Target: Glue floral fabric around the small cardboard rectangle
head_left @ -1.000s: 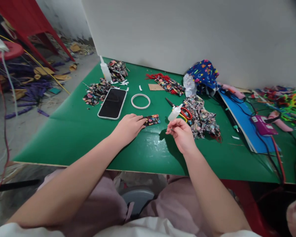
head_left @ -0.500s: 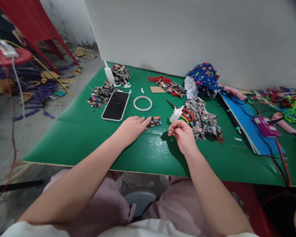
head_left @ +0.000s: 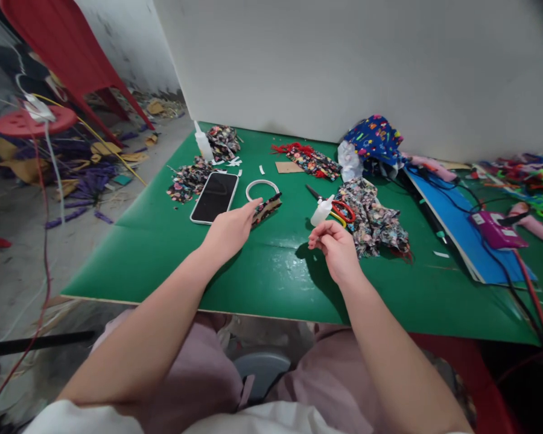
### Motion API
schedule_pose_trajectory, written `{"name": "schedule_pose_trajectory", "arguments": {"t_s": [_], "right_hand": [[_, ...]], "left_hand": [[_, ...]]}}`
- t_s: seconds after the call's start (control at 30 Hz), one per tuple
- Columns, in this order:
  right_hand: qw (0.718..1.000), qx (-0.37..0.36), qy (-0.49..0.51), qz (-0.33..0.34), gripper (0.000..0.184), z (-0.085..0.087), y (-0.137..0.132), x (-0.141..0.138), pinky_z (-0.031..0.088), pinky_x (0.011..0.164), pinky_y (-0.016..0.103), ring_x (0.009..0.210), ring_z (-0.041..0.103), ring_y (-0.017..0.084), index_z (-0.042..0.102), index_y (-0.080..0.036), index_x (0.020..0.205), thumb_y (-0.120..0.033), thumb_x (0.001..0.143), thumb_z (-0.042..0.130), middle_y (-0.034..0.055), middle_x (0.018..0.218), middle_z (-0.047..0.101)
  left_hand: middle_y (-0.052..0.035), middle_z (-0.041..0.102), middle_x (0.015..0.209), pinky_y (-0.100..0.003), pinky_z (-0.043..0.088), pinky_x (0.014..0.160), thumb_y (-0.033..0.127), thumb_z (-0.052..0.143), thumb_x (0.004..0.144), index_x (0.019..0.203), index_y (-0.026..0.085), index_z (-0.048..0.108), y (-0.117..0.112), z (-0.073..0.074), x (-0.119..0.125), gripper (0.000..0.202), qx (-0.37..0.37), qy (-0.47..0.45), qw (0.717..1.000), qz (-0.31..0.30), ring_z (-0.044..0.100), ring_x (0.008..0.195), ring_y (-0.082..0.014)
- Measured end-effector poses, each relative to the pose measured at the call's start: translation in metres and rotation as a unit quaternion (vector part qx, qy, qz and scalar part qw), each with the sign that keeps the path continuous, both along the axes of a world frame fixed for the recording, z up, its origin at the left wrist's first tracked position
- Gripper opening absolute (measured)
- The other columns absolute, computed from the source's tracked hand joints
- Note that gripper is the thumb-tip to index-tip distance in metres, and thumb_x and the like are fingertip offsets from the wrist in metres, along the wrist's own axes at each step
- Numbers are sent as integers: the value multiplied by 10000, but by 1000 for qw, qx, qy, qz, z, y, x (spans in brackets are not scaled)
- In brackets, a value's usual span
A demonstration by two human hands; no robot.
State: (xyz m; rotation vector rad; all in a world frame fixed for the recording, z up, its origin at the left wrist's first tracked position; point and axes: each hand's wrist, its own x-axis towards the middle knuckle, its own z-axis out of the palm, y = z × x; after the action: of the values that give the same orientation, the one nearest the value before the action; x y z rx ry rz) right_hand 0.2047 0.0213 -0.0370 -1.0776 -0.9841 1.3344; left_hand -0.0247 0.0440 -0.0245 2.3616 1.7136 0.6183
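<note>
My left hand (head_left: 230, 234) grips a small strip of black floral fabric (head_left: 266, 211), tipped up on edge above the green table. Just behind it lies a white tape ring (head_left: 250, 191), partly covered by the strip and fingers. A phone (head_left: 215, 198) with a dark screen rests to the left of that hand. Fingers curled into a pinch, my right hand (head_left: 336, 250) hovers over the table; what it holds, if anything, is too small to make out. Right behind it are a small white squeeze bottle (head_left: 322, 211) and scissors (head_left: 341, 210) with red and yellow handles.
Crumpled floral fabric pieces (head_left: 373, 217) lie on the right, with more (head_left: 190, 179) at the left. Another squeeze bottle (head_left: 203, 144) stands at the back left. A blue folder (head_left: 461, 223), cables and a purple box (head_left: 498, 229) occupy the right side.
My left hand has lifted the floral strip off the table, tilted it and moved slightly left. My right hand stays in nearly the same place and pose.
</note>
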Motion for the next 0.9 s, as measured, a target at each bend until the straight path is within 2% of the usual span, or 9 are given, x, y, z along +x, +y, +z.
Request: {"name": "schedule_pose_trajectory", "arguments": {"t_s": [0.07,0.1,0.2,0.27,0.33,0.5,0.63,0.77,0.9], "right_hand": [[1000,-2,-2,1,131,0,-1,-1,471,555,220,585,557,81,583,-179,715,-103,659,492,-28,659,605],[1000,-5,-2,5,112,-1,-1,-2,477,560,229,616,572,94,601,-176,751,-143,687,515,-10,700,623],[999,-17,7,35,238,0,-6,-7,490,575,258,702,596,132,642,-169,905,-337,772,540,47,824,655],[999,-17,13,48,308,0,-10,-11,486,569,255,694,588,132,656,-172,903,-429,783,535,44,802,655],[999,-8,2,34,279,2,-13,-14,471,551,238,628,558,112,659,-175,793,-440,753,582,13,709,635],[999,-22,-28,23,242,5,-14,-15,429,479,216,483,486,74,623,-167,696,-407,707,649,-33,574,570],[998,-32,-17,58,264,7,-15,-15,417,451,204,438,483,67,589,-166,629,-409,716,642,-47,507,536],[994,-40,12,97,214,7,-17,-17,436,475,206,472,509,69,622,-179,731,-393,723,631,-37,599,603],[995,-31,-23,91,173,5,-17,-20,444,506,204,557,543,85,627,-196,815,-307,688,665,-28,691,635]], "left_hand": [[-49,681,954,-269,462,667,286,378,896,1269,202,479,-5,10,3,396,-25,-146,988,46,620,734,-154],[-41,683,927,-258,466,646,311,394,889,1259,195,491,-10,15,7,400,-43,-227,971,59,613,706,-142],[-58,654,1062,-258,493,686,346,459,853,1260,171,483,-27,24,24,444,-129,-447,885,37,622,802,-147],[-69,630,1133,-277,502,747,363,483,838,1264,168,476,-38,25,37,469,-189,-516,835,15,624,878,-162],[-68,640,1119,-289,505,764,384,507,823,1248,175,496,-47,22,47,474,-235,-533,813,3,627,883,-171],[-43,680,1028,-262,489,772,422,581,775,1076,176,632,-54,13,53,391,-295,-530,795,7,620,885,-170],[-31,703,884,-237,476,647,484,586,753,979,169,670,-53,13,53,397,-344,-517,784,13,614,734,-148],[-19,692,824,-224,459,629,459,616,733,908,157,673,-52,11,54,354,-324,-519,790,30,592,692,-130],[-14,681,792,-225,465,617,460,606,734,880,158,665,-52,9,55,341,-314,-506,802,29,591,686,-133]]}}
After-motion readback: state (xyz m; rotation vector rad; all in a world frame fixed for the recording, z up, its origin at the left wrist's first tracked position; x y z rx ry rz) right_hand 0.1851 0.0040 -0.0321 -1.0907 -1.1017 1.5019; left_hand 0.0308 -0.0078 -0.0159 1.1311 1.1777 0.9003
